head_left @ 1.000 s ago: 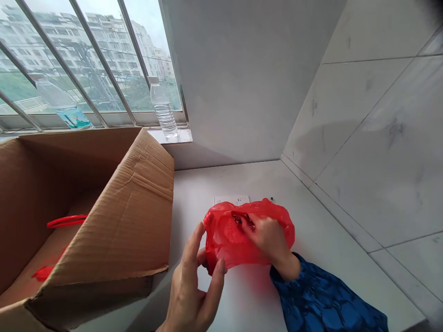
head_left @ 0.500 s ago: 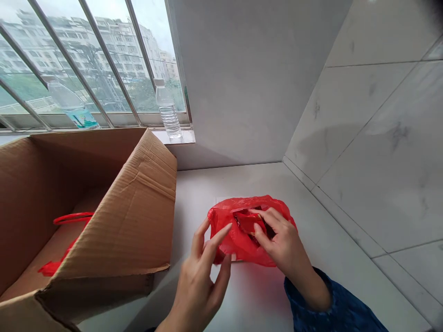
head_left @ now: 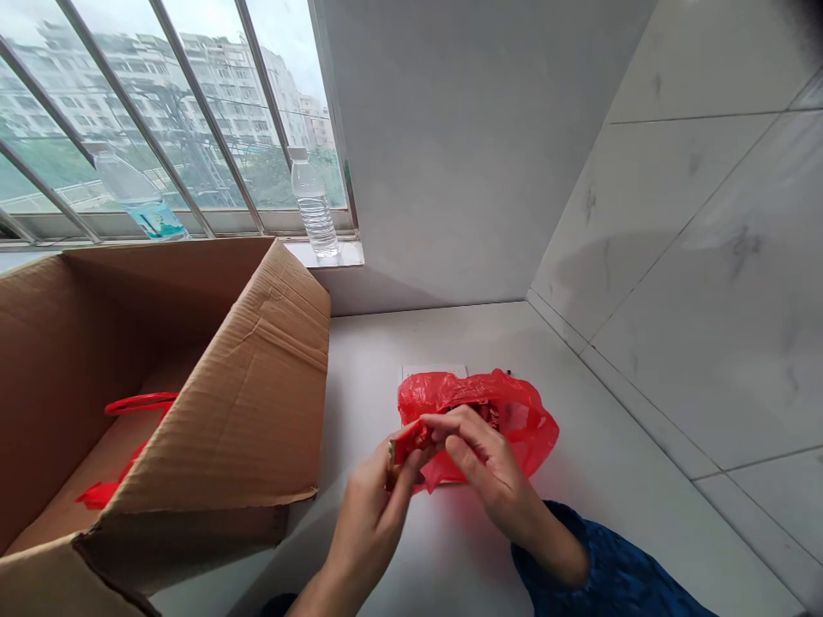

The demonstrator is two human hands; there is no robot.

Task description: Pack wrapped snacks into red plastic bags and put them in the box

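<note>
My left hand (head_left: 376, 506) is closed on a small red packet (head_left: 408, 443) with a gold-edged end, gripped between thumb and fingers. The fingers of my right hand (head_left: 485, 463) reach to the packet's right end, its thumb apart from it; whether they press on the packet is hard to see. Just behind both hands a thin red plastic bag (head_left: 527, 420) lies crumpled on the white surface. Through the bag's mouth, dark red packets (head_left: 489, 415) with print are partly visible, the rest hidden by the bag and my right hand.
A large open cardboard box (head_left: 257, 386) stands at the left, with a red strap or bag (head_left: 99, 494) inside. Two clear bottles, one upright (head_left: 315, 210) and one leaning (head_left: 145, 201), are at the barred window. A flat white piece (head_left: 434, 371) lies behind the bag.
My right hand has come out of the bag's mouth and moved left with the small red packet. My left hand has closed on the packet. The bag has shifted slightly right.
</note>
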